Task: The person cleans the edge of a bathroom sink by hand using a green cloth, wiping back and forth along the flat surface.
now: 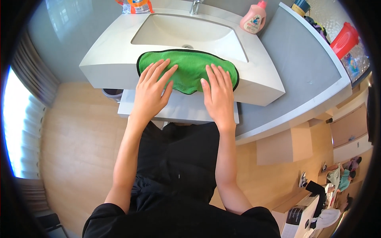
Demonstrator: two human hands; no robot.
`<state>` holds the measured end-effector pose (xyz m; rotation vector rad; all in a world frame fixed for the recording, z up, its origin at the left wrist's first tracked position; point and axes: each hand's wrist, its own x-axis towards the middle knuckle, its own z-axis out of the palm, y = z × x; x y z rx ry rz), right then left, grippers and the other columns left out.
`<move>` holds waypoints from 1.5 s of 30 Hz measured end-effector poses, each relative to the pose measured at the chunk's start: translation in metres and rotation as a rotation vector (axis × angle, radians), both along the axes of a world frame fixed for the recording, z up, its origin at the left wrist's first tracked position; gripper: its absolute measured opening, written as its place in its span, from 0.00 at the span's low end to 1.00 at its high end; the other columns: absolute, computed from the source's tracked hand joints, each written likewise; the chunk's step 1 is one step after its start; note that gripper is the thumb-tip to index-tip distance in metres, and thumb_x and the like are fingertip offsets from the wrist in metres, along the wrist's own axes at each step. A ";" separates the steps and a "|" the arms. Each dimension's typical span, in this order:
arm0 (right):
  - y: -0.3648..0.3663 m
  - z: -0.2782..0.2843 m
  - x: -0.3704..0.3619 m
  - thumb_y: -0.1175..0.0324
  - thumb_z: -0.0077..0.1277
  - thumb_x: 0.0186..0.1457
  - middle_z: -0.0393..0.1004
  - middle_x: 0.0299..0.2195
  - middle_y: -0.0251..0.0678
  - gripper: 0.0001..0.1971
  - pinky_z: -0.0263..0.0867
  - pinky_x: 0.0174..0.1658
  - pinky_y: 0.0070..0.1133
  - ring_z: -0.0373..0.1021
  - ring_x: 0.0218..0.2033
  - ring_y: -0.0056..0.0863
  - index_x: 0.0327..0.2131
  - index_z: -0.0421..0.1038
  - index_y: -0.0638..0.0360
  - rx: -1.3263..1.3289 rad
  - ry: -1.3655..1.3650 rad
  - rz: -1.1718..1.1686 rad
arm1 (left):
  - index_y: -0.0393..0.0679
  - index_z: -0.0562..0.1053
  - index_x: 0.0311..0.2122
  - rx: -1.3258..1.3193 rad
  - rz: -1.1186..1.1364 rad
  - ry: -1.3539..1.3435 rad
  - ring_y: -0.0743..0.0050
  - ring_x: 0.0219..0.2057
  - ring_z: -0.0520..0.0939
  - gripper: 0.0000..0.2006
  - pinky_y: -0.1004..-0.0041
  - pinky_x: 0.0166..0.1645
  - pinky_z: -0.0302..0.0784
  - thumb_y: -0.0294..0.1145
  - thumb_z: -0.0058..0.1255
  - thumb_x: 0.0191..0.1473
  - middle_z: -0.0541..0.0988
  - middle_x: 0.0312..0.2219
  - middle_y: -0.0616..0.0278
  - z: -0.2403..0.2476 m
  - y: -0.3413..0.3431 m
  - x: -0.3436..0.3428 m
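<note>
A green cloth (188, 71) with a black border lies over the front rim of the white sink counter (105, 59), its near edge drooping down the front face. On the cloth's left part rests my left hand (154, 85), fingers spread and stretched out. My right hand (218, 93) lies on its right part, fingers extended and the thumb apart. Neither hand grips the fabric. Just beyond the cloth is the sink basin (182, 29), with its drain partly showing and a chrome faucet (195, 7) behind it.
A pink bottle (254, 19) stands at the counter's back right, an orange-and-white package (137, 6) at the back left. Rightward, a grey partition (299, 59) carries a red container (344, 39). Below the counter are a white ledge (180, 109) and a bin (113, 94). People appear far right.
</note>
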<state>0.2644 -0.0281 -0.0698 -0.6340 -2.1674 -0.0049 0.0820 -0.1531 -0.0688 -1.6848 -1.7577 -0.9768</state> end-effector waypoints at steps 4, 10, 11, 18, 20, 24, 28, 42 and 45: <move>0.007 0.001 -0.011 0.55 0.45 0.67 0.71 0.57 0.50 0.25 0.51 0.68 0.40 0.61 0.63 0.49 0.56 0.70 0.67 -0.041 -0.019 -0.007 | 0.46 0.73 0.58 -0.049 0.025 0.017 0.49 0.60 0.72 0.20 0.56 0.66 0.65 0.33 0.50 0.61 0.73 0.58 0.53 0.003 0.008 -0.004; 0.043 -0.002 -0.047 0.47 0.41 0.67 0.69 0.59 0.51 0.31 0.51 0.68 0.39 0.60 0.64 0.48 0.56 0.70 0.68 0.000 -0.095 -0.035 | 0.45 0.72 0.59 -0.290 0.148 0.066 0.48 0.59 0.73 0.21 0.55 0.65 0.65 0.43 0.41 0.66 0.76 0.55 0.49 0.016 0.069 -0.052; 0.048 -0.003 -0.050 0.44 0.39 0.67 0.69 0.59 0.50 0.33 0.51 0.68 0.39 0.61 0.64 0.48 0.57 0.70 0.67 -0.039 -0.139 -0.064 | 0.45 0.72 0.59 -0.287 0.145 0.067 0.48 0.59 0.73 0.21 0.55 0.65 0.65 0.43 0.41 0.66 0.76 0.55 0.49 0.009 0.084 -0.064; 0.098 0.007 -0.075 0.37 0.29 0.67 0.70 0.59 0.47 0.37 0.53 0.67 0.35 0.63 0.63 0.46 0.59 0.70 0.57 -0.276 -0.414 -0.086 | 0.55 0.79 0.50 -0.649 0.136 -0.087 0.52 0.51 0.80 0.24 0.54 0.59 0.69 0.54 0.33 0.65 0.82 0.47 0.54 0.013 0.128 -0.095; 0.108 0.029 -0.080 0.37 0.30 0.66 0.74 0.55 0.47 0.34 0.58 0.64 0.37 0.68 0.58 0.47 0.55 0.75 0.51 -0.375 -0.543 -0.131 | 0.55 0.77 0.50 -0.728 0.187 -0.130 0.51 0.50 0.80 0.22 0.53 0.56 0.71 0.50 0.32 0.65 0.82 0.47 0.57 0.024 0.134 -0.091; 0.140 0.032 -0.098 0.41 0.36 0.64 0.77 0.50 0.49 0.30 0.67 0.56 0.39 0.73 0.52 0.47 0.46 0.79 0.55 -0.494 -0.589 -0.172 | 0.54 0.79 0.47 -0.716 0.125 -0.219 0.50 0.50 0.79 0.23 0.54 0.56 0.71 0.51 0.32 0.65 0.82 0.47 0.57 0.012 0.151 -0.119; 0.146 0.017 -0.093 0.46 0.37 0.64 0.79 0.46 0.49 0.26 0.68 0.55 0.39 0.75 0.48 0.48 0.44 0.81 0.53 -0.428 -0.524 -0.200 | 0.52 0.80 0.45 -0.631 0.136 -0.135 0.46 0.48 0.80 0.22 0.50 0.56 0.71 0.50 0.34 0.64 0.82 0.45 0.51 -0.001 0.146 -0.108; 0.085 -0.001 -0.054 0.57 0.44 0.64 0.80 0.46 0.44 0.19 0.67 0.55 0.35 0.74 0.50 0.43 0.46 0.78 0.58 -0.076 -0.188 -0.048 | 0.46 0.79 0.47 -0.250 0.069 -0.067 0.53 0.49 0.80 0.16 0.58 0.56 0.73 0.41 0.45 0.63 0.82 0.46 0.56 -0.004 0.084 -0.062; 0.072 -0.010 -0.051 0.59 0.45 0.64 0.78 0.50 0.44 0.18 0.65 0.58 0.35 0.72 0.53 0.43 0.48 0.77 0.60 0.062 -0.089 -0.064 | 0.44 0.77 0.51 0.010 0.075 0.051 0.53 0.52 0.79 0.16 0.59 0.58 0.72 0.38 0.46 0.62 0.82 0.46 0.54 -0.017 0.070 -0.047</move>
